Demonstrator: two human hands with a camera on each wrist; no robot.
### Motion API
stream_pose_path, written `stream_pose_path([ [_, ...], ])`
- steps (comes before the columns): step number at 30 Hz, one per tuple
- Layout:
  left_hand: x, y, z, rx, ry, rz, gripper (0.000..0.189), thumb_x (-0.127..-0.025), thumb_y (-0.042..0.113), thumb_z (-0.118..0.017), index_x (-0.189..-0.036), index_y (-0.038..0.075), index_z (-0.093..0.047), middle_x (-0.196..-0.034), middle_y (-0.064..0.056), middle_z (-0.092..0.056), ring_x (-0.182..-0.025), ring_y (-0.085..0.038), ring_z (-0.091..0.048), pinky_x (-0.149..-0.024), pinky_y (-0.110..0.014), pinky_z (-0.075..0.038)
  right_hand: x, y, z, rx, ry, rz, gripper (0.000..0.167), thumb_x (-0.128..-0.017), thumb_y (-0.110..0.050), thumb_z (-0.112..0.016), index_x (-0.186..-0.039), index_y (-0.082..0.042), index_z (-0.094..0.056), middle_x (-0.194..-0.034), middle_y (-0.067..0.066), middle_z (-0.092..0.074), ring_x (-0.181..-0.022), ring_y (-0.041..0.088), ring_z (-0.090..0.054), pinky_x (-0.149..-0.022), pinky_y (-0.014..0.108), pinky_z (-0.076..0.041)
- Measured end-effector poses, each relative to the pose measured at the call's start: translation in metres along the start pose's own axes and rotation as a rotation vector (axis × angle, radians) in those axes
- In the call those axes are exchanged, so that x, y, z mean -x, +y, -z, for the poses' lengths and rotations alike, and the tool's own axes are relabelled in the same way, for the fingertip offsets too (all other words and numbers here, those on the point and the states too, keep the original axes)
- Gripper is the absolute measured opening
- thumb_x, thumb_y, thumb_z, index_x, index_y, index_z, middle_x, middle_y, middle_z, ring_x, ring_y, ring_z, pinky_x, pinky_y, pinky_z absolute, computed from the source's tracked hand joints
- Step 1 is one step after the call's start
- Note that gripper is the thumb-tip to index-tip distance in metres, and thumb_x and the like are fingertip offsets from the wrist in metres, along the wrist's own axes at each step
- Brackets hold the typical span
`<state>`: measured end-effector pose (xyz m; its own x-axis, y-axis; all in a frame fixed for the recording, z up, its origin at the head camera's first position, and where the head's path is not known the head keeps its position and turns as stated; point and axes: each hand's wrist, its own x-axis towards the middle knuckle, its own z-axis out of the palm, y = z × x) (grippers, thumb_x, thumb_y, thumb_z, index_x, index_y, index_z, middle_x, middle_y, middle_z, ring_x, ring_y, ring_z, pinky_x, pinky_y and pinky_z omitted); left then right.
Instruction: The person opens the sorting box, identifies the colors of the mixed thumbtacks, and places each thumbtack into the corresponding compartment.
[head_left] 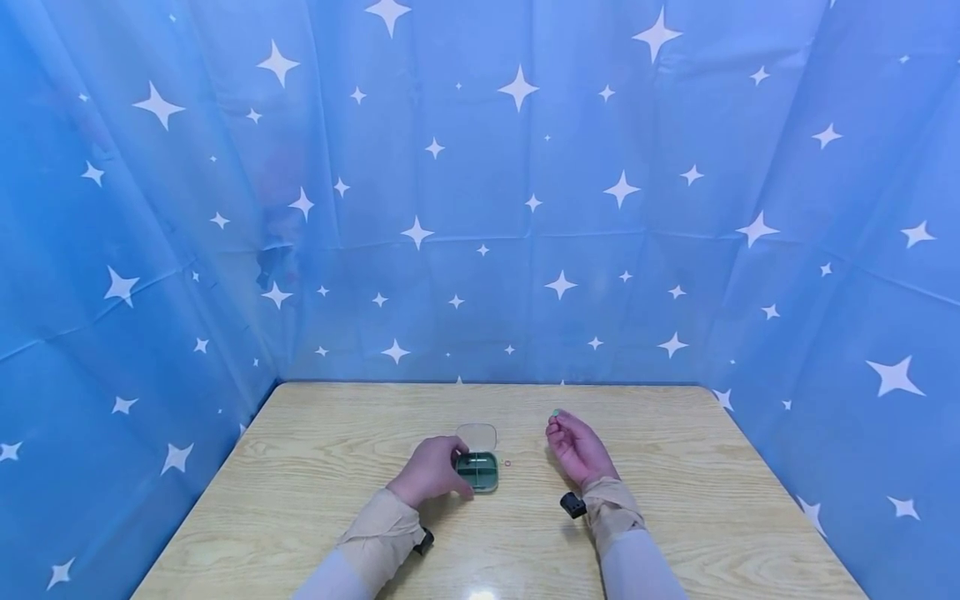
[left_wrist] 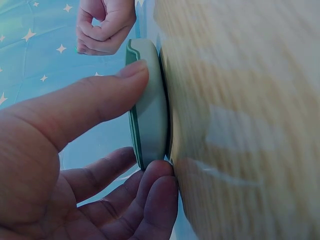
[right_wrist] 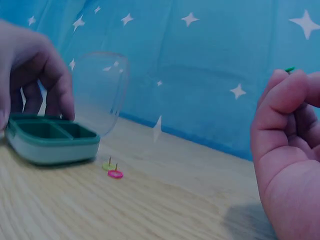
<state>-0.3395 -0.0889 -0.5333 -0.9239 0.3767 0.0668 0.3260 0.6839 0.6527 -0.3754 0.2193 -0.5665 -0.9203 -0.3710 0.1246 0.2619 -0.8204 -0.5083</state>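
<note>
Left hand: my left hand (head_left: 433, 472) grips the small green box, thumb along its near side and fingers round toward the far side.
Right hand: my right hand (head_left: 579, 448) is raised above the tabletop (head_left: 697, 508), well to the right of the box, fingers curled in and their tips pinching a green thumbtack (right_wrist: 290, 69).
What I pinch: only the green head and a little of the pin show; my fingers hide the rest.
Green box: the green box (right_wrist: 62, 153) sits on the tabletop just right of my left palm, open side up, split by dividers into compartments.
Lid: the clear lid (head_left: 477, 437) stands open at the far side of the box.
Loose tacks: a pink thumbtack (right_wrist: 115, 174) and a yellow thumbtack (right_wrist: 108, 166) lie close together just right of the box, heads down, points up.
Wrists: beige wraps (head_left: 613, 502) cover both, each with a small black camera (head_left: 573, 505).
Backdrop: a blue curtain (head_left: 480, 192) with white stars hangs behind the far edge and along the left and right sides.
</note>
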Motion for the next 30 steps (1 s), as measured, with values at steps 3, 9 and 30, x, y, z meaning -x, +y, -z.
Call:
stream_pose_path([
  [3, 0.001, 0.001, 0.001, 0.005, 0.000, 0.006, 0.067, -0.061, 0.015, -0.102, -0.119, 0.000, -0.072, -0.103, -0.012, -0.074, -0.090, -0.019, -0.064, -0.084, -0.041, -0.057, -0.002, 0.005, -0.003, 0.164, 0.062, 0.015, 0.028, -0.113, 0.001, -0.037, -0.103, -0.007, -0.062, -0.096, 0.003, -0.068, -0.085, 0.008, -0.064, -0.072, 0.011, -0.050],
  [9, 0.002, 0.003, 0.002, 0.011, -0.001, 0.008, 0.066, -0.061, 0.014, -0.102, -0.118, -0.001, -0.072, -0.103, -0.013, -0.074, -0.090, -0.020, -0.064, -0.085, -0.043, -0.058, -0.009, 0.017, -0.007, 0.474, 0.161, 0.040, 0.023, -0.110, 0.002, -0.046, -0.102, -0.008, -0.065, -0.090, 0.000, -0.069, -0.078, 0.003, -0.065, -0.067, 0.011, -0.051],
  [30, -0.001, 0.000, 0.000, 0.016, -0.003, 0.017, 0.064, -0.061, 0.016, -0.102, -0.116, 0.003, -0.073, -0.101, -0.008, -0.073, -0.087, -0.017, -0.061, -0.082, -0.039, -0.056, -0.018, 0.041, -0.033, 1.125, 0.194, -0.046, 0.026, -0.103, -0.003, -0.061, -0.113, 0.021, -0.062, -0.085, 0.001, -0.068, -0.073, 0.008, -0.060, -0.067, 0.023, -0.053],
])
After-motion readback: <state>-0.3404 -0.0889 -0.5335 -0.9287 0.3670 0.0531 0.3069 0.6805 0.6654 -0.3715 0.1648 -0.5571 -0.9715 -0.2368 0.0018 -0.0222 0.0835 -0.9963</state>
